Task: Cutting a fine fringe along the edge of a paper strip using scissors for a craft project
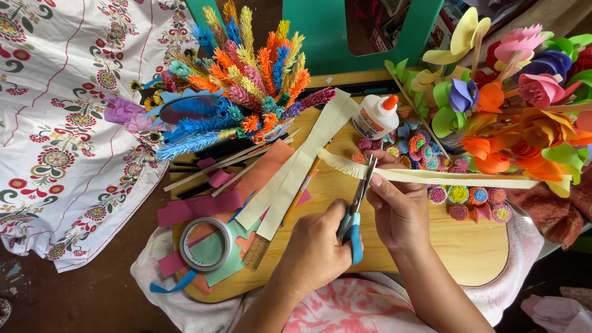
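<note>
My left hand (314, 246) grips blue-handled scissors (354, 225), whose blades point up and away and close over a long cream paper strip (468, 179). My right hand (398, 206) pinches that strip just right of the blades, holding it level above a wooden board (475, 250). The strip's left end (336, 163) is cut into a fine fringe, and its uncut part runs to the right under the paper flowers.
More cream strips (296, 172) lie across the board beside pink and orange paper scraps. A tape roll (205, 243) sits front left, a glue bottle (376, 116) behind the scissors. Fringed colourful stems (246, 80), paper flowers (512, 105) and small rolled rosettes (468, 197) crowd around.
</note>
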